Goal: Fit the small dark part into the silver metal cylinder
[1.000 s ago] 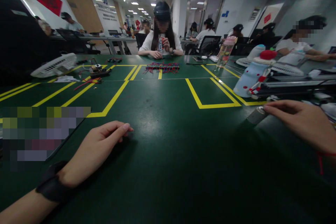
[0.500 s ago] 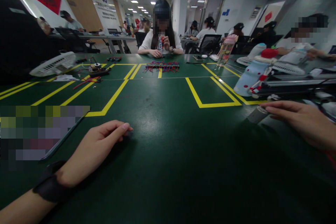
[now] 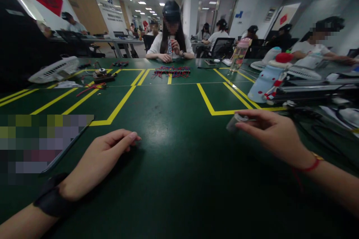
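Observation:
My right hand [image 3: 269, 130] pinches a small grey metal cylinder [image 3: 233, 122] between thumb and fingers, just above the green table [image 3: 179, 179]. Motion blurs the cylinder, and its far end is partly covered by my fingers. On the left, my left hand [image 3: 109, 157] rests low over the table with its fingers curled and the thumb pressed to the index finger. Whether anything sits inside that grip is hidden. A blurred-out flat panel [image 3: 42, 142] with a dark edge lies beside my left wrist.
A blue bottle [image 3: 262, 82] with a red top and black rails [image 3: 314, 91] stand at right, with cables [image 3: 316, 130] nearer. Farther back are a bundle of coloured wires [image 3: 171, 71], a clear bottle [image 3: 239, 55] and a white fan [image 3: 54, 69]. A person [image 3: 171, 41] sits opposite.
My right hand has moved left and inward over the table, carrying the grey metal cylinder. My left hand has stayed in about the same place.

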Motion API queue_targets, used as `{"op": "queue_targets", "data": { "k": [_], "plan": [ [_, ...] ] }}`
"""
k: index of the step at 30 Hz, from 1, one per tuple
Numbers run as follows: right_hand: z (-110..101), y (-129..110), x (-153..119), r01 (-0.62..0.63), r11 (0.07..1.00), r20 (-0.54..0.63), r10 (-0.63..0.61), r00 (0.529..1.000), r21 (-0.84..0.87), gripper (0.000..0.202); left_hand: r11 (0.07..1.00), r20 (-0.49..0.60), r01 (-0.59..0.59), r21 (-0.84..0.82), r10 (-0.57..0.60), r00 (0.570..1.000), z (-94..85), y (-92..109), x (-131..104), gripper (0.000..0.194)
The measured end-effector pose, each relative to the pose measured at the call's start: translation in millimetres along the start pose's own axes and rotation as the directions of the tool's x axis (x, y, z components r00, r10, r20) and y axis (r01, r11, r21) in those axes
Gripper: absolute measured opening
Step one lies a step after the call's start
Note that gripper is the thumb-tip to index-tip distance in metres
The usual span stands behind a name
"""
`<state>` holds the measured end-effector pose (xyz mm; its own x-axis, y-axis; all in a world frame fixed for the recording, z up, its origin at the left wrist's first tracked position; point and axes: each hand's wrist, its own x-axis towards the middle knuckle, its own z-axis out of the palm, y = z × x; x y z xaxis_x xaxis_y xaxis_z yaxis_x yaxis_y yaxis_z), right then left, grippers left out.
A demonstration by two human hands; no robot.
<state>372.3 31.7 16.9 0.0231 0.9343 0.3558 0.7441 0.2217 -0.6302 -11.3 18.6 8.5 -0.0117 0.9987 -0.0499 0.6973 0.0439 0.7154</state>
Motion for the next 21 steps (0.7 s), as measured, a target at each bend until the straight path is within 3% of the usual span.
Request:
{"op": "queue_targets", "data": {
  "k": [3,6,10,13,15,18,21],
  "plan": [
    [37.9,-38.5,-6.7,0.130,0.966,0.213,-0.179,0.961,0.223,0.041,1.000,0.002,0.002,-0.013,-0.002,1.000,-1.6,1.1,-1.3,0.039],
    [65.5,-59.8,-12.8,0.184,0.917,0.300,-0.298,0.906,0.355,0.035,1.000,0.009,0.014,-0.002,-0.014,1.000,-3.1,-0.1,-1.8,0.039],
    [78.8,-58.4,-18.5,0.103,0.891,0.336,-0.271,0.902,0.441,0.049,1.000,0.006,-0.014,0.008,0.014,1.000,0.3,-1.6,2.9,0.038],
    [80.5,-52.6,-19.7,0.009,0.875,0.376,-0.217,0.901,0.485,0.059,0.994,0.042,-0.106,-0.020,0.107,0.993,10.1,11.3,7.0,0.036],
    [81.3,-51.3,-19.1,-0.009,0.872,0.391,-0.210,0.896,0.490,0.052,0.973,0.065,-0.227,-0.028,0.228,0.971,20.2,29.3,8.0,0.033],
    [82.4,-51.9,-17.9,-0.007,0.870,0.409,-0.225,0.884,0.494,0.043,0.906,0.107,-0.423,-0.023,0.423,0.900,37.2,60.7,8.5,0.027],
    [83.0,-52.3,-17.8,0.006,0.861,0.409,-0.248,0.878,0.508,0.041,0.854,0.153,-0.520,-0.026,0.518,0.842,49.6,82.2,10.3,0.023]
  ]
}}
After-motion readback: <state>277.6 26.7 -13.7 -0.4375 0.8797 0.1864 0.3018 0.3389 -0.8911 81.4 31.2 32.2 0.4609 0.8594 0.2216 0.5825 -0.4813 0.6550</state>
